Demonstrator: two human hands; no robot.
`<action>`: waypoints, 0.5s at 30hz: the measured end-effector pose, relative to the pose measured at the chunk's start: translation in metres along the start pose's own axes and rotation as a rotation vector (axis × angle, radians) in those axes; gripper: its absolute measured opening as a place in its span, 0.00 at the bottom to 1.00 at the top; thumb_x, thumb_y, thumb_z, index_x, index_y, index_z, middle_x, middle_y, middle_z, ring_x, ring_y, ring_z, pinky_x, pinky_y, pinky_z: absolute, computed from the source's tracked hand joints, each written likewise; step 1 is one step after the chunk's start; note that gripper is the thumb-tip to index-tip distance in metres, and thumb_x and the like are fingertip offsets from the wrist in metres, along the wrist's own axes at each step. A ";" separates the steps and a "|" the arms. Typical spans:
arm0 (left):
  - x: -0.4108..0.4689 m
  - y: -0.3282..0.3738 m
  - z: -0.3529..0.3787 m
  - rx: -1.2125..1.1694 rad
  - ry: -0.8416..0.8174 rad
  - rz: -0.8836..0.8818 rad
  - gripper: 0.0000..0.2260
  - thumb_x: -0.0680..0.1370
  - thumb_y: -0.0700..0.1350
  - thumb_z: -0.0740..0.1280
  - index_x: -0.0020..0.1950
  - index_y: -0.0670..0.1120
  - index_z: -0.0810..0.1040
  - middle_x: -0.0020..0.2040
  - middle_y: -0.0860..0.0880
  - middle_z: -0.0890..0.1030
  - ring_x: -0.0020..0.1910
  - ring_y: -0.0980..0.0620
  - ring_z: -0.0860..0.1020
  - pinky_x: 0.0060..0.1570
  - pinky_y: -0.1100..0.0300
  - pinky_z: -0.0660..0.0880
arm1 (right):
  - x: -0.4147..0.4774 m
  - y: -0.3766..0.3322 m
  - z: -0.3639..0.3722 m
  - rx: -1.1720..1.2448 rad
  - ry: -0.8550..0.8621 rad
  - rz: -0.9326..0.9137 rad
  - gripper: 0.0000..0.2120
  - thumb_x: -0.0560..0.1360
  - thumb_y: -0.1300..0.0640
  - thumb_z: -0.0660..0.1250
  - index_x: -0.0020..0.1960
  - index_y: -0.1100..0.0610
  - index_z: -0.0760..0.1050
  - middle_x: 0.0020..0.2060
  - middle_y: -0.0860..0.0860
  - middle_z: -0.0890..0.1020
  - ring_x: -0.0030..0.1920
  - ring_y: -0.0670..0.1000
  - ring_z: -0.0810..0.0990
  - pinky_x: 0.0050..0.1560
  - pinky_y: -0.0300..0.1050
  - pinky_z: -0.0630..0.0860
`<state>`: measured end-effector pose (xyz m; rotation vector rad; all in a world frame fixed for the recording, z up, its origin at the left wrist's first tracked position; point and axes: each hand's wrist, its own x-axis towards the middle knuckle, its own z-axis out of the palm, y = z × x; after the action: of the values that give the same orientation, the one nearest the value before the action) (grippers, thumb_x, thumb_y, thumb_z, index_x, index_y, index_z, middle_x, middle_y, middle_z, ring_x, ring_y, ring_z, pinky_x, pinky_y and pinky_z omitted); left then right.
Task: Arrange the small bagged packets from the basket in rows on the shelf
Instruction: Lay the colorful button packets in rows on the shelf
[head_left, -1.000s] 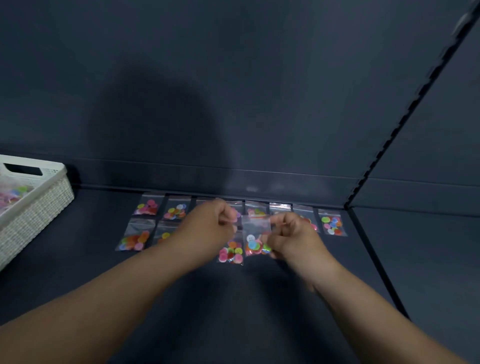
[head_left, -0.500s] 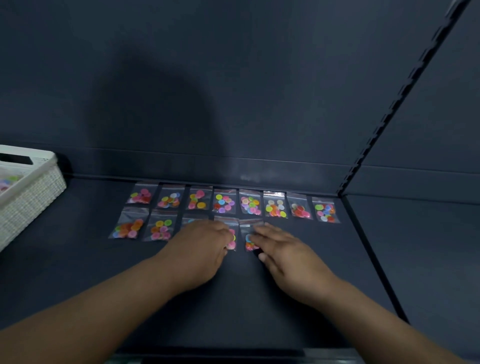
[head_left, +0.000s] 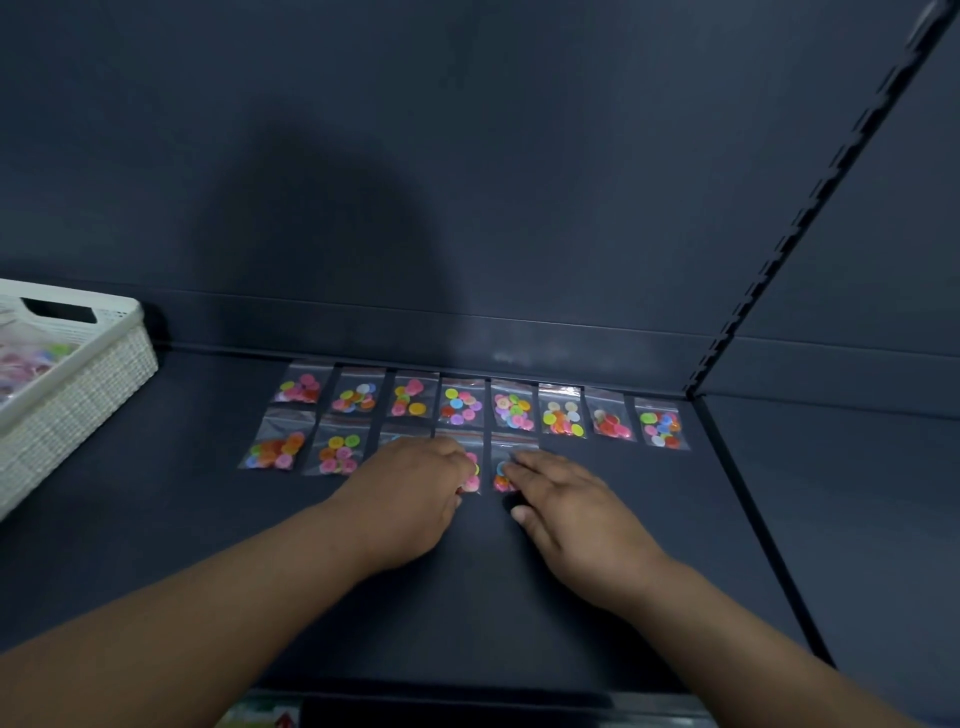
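Small clear packets of coloured buttons lie in two rows on the dark shelf (head_left: 623, 519). The back row (head_left: 460, 406) holds several packets side by side. The front row starts at the left with an orange-filled packet (head_left: 275, 449). My right hand (head_left: 571, 499) lies flat with straight fingers touching the front row's rightmost packet (head_left: 503, 462). My left hand (head_left: 415, 488) rests palm down over the packet (head_left: 470, 467) beside it, fingers lightly bent, covering most of it and its left neighbour. The white woven basket (head_left: 78, 395) at the far left holds more packets.
The shelf's back wall rises just behind the back row. A slotted upright (head_left: 779, 249) and a divider edge (head_left: 748, 499) bound the shelf on the right. The shelf's front edge runs along the bottom of the view.
One second ago both hands held a packet up between them. It now lies at the right end of the front row, and both hands rest flat on the packets there.
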<state>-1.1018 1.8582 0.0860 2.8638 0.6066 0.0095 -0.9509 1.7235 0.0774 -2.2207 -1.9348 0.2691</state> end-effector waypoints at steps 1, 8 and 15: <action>0.000 0.000 0.000 -0.002 0.004 0.002 0.13 0.79 0.46 0.59 0.62 0.49 0.74 0.61 0.53 0.74 0.59 0.52 0.72 0.60 0.57 0.69 | 0.000 0.000 -0.001 -0.001 -0.004 0.004 0.24 0.81 0.48 0.53 0.76 0.50 0.56 0.75 0.46 0.58 0.75 0.47 0.54 0.71 0.37 0.47; -0.003 -0.006 -0.011 0.028 0.094 0.042 0.11 0.77 0.47 0.60 0.57 0.49 0.75 0.57 0.52 0.76 0.57 0.51 0.74 0.58 0.54 0.71 | 0.006 -0.009 -0.014 0.018 0.067 -0.002 0.23 0.80 0.48 0.56 0.74 0.51 0.62 0.74 0.49 0.61 0.74 0.51 0.58 0.71 0.40 0.50; -0.028 -0.033 -0.064 0.118 0.231 -0.061 0.21 0.72 0.53 0.59 0.61 0.48 0.77 0.60 0.48 0.78 0.60 0.46 0.75 0.61 0.54 0.71 | 0.047 -0.049 -0.043 -0.038 0.131 -0.126 0.23 0.77 0.49 0.58 0.70 0.54 0.68 0.71 0.53 0.68 0.70 0.56 0.66 0.71 0.47 0.58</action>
<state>-1.1438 1.8893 0.1429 2.9802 0.7609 0.3086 -0.9806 1.7760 0.1306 -2.0716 -2.0135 0.0677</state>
